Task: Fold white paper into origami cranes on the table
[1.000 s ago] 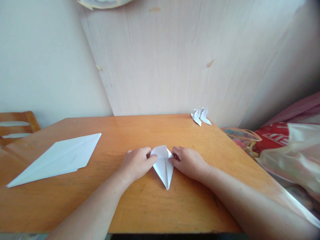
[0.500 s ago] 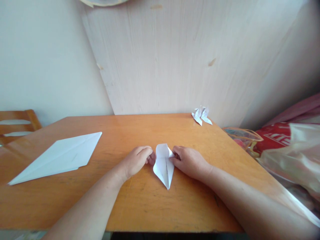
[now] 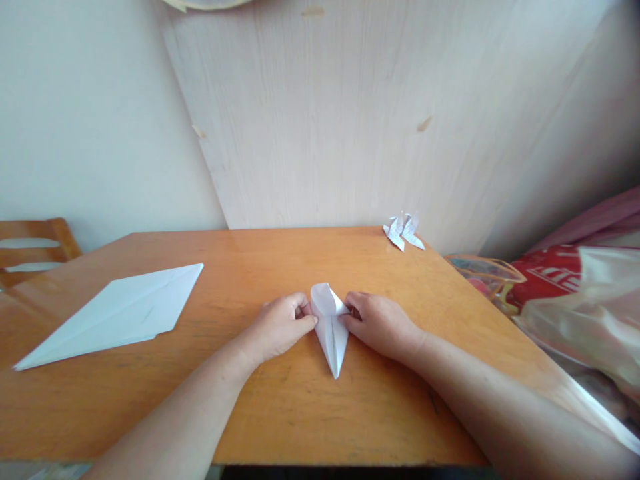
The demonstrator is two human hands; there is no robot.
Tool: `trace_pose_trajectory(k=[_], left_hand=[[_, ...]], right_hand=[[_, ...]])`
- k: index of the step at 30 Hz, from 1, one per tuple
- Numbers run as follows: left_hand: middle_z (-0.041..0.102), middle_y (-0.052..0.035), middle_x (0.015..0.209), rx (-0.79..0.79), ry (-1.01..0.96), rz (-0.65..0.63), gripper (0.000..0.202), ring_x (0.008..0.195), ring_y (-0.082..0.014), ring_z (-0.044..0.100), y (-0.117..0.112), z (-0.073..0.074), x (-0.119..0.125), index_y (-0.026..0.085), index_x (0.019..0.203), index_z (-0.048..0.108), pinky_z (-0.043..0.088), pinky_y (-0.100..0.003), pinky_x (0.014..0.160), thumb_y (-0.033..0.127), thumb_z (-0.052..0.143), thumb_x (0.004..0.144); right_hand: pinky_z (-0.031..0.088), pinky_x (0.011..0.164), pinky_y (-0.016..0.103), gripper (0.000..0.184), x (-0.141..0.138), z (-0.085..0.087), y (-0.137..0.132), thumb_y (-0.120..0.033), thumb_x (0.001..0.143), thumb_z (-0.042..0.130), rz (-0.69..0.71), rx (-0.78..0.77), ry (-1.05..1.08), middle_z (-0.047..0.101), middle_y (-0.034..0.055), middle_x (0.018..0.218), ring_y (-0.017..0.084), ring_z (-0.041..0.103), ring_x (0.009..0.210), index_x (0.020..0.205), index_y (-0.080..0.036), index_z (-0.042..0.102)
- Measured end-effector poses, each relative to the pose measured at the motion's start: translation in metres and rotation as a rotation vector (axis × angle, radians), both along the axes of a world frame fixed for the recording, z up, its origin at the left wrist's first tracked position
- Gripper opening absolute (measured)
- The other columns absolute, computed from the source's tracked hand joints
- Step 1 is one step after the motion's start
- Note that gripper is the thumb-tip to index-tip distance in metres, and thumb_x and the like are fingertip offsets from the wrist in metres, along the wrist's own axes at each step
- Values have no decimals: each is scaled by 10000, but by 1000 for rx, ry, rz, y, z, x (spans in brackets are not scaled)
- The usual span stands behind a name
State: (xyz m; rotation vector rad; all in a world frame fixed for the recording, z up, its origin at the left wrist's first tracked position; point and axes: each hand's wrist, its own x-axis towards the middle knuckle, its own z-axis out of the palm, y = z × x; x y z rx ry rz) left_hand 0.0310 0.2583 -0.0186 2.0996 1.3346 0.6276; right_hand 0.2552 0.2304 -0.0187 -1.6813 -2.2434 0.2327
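A small sheet of white folded paper (image 3: 332, 333) stands between my hands near the middle of the table, its narrow point towards me and its upper flap lifted. My left hand (image 3: 285, 323) pinches the paper's left edge between thumb and fingers. On the other side, my right hand (image 3: 377, 323) has its thumb and bent fingers closed on the right corner. The fingertips behind the paper are hidden.
Larger folded white sheets (image 3: 125, 313) lie on the left of the wooden table (image 3: 280, 420). Small folded paper figures (image 3: 403, 232) stand at the far right corner. Bags (image 3: 575, 293) sit beyond the right edge, and a wooden chair (image 3: 60, 243) stands at the left.
My left thumb has come down onto the paper's left edge, which has drawn inward and looks narrower. The upper flap has tilted. My right hand has stayed in place.
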Motion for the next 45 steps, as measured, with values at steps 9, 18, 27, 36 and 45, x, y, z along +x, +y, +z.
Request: trace_pose_trajectory(k=[9, 18, 27, 36, 45], left_hand=[[699, 0, 829, 77, 173, 109, 165, 789, -211, 643, -4, 0, 6, 234, 832, 599, 403, -295, 662, 376, 674, 793], [712, -11, 798, 292, 338, 74, 76, 840, -231, 630, -12, 8, 14, 225, 763, 624, 346, -343, 741, 256, 623, 832], [707, -74, 908, 357, 379, 9, 261, 904, -275, 597, -24, 9, 21, 232, 846, 701, 367, -383, 756, 328, 483, 954], [644, -97, 1022, 398, 434, 8, 259, 999, -331, 550, -37, 6, 24, 233, 959, 650, 369, -434, 805, 471, 604, 868], [624, -95, 1026, 407, 436, -10, 273, 1000, -316, 541, -37, 4, 23, 241, 1019, 632, 366, -427, 810, 447, 628, 840]], right_hand=[[264, 556, 260, 149, -2, 2, -1, -298, 891, 511, -12, -6, -15, 654, 13, 764, 139, 533, 639, 776, -214, 552], [269, 555, 273, 168, -6, 6, -7, -327, 908, 490, -39, -30, -58, 701, 34, 805, 164, 598, 670, 809, -217, 570], [262, 552, 294, 199, -12, 8, -13, -355, 911, 484, -96, -57, -126, 730, 65, 834, 202, 656, 711, 828, -219, 604], [290, 568, 276, 157, -12, 6, -12, -326, 880, 529, -96, -90, -56, 728, 54, 828, 189, 639, 716, 820, -215, 622], [344, 580, 256, 430, -3, 11, -5, -629, 910, 517, -84, -60, 184, 657, 14, 748, 153, 577, 645, 871, -207, 592]])
